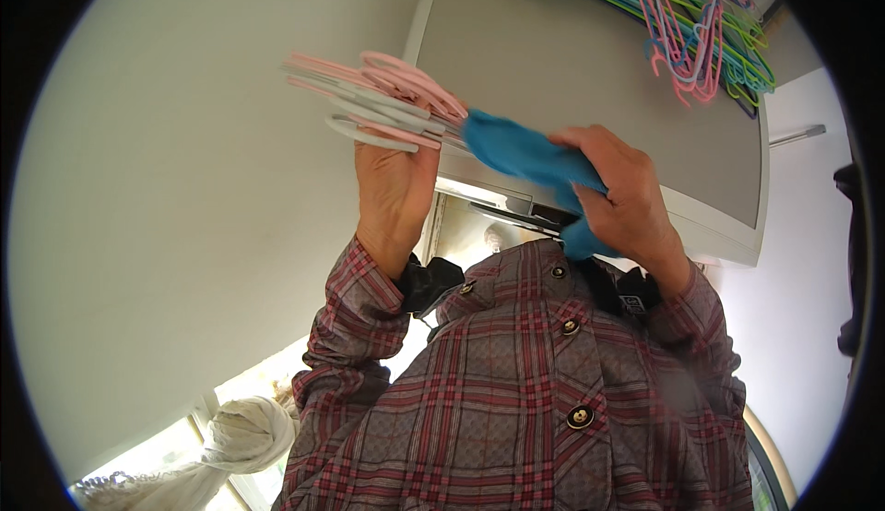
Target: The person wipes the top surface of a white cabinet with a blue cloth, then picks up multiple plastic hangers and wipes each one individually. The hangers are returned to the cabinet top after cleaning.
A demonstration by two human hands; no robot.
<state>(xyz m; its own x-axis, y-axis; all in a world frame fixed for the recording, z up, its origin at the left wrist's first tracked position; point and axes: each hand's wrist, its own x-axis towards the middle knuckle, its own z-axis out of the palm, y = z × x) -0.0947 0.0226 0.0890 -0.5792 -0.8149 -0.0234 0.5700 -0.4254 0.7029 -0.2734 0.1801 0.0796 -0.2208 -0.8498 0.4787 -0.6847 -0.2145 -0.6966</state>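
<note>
My left hand [397, 182] grips a bundle of pink and white plastic clothes hangers [387, 99], raised in front of a plain pale wall. Its fingers are mostly hidden behind the bundle. A blue cloth [529, 148] is pinched between the thumb and fingers of my right hand [619, 186]. One end of the cloth reaches the right side of the hangers, and whether it wraps around them is hard to tell. Another part of it hangs below my right hand. Motion blurs the cloth slightly.
A heap of green, blue and pink hangers [691, 27] lies on a grey-topped white cabinet [553, 47] ahead. The pale wall [193, 165] rises on the left. A knotted white curtain [249, 431] hangs by a bright window at lower left.
</note>
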